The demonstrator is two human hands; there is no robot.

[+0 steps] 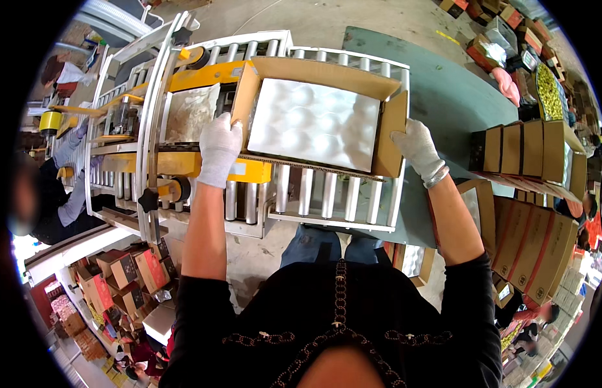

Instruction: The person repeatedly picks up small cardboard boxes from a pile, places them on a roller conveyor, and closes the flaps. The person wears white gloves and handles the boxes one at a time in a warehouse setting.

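An uncovered cardboard box with raised flaps lies before me at the end of a roller conveyor. Inside it, a white dimpled foam sheet covers whatever lies beneath. My left hand, in a whitish knit glove, grips the box's left end flap. On the opposite side my right hand, gloved alike and with a bracelet at the wrist, has its fingers on the right end flap. A carton-sealing machine with yellow side rails adjoins the box on the left.
A grey-green table adjoins the conveyor on the right, with stacked cartons at its far edge. More large cartons stand lower right. The sealer's upright metal frame rises left of my left hand. Beyond it is a co-worker's grey sleeve.
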